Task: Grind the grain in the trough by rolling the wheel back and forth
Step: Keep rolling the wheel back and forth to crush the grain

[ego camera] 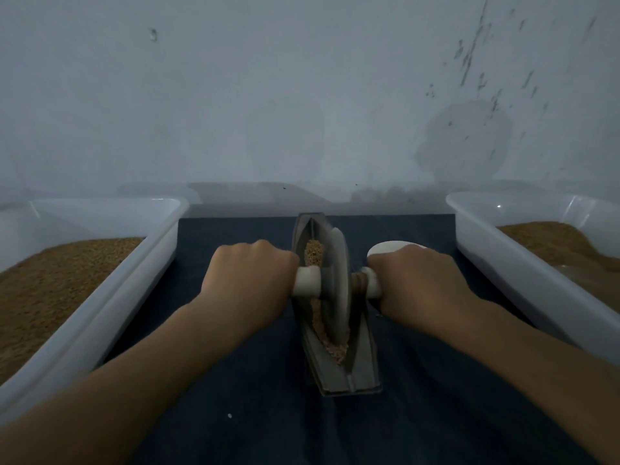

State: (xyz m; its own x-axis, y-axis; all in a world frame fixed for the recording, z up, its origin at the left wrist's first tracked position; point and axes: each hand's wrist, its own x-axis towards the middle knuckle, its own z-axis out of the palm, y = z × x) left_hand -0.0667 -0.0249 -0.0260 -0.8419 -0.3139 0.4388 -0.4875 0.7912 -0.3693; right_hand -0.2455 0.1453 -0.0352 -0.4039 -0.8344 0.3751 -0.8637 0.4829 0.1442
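Beyond the grip rises a bare wall; either side of it sit a left bin and a right bin, each holding a brown heap, placed, I judge, so that both can be reached without rising. Beneath the grip lies a dark cloth, probably there to catch spills and keep things from sliding.

Directly under the grip sits the trough; its long axis runs away from the person toward the wall, tipped a little leftward at the far end; the blunt foot points back at the person and the narrow tip points at the wall.

Between the fists the wheel stands on edge in the groove, about midway along; its axle lies crosswise, square to the trough, so a push or pull should roll it lengthwise.

The left hand and right hand are each wrapped tight round a white handle, knuckles up, fingers curled under; an even hold on both sides likely keeps the wheel upright and lets weight bear down.

Just past the right hand shows a pale rounded object; I cannot tell what it is.

Grain lies along the groove, both ahead of the grip and behind it.
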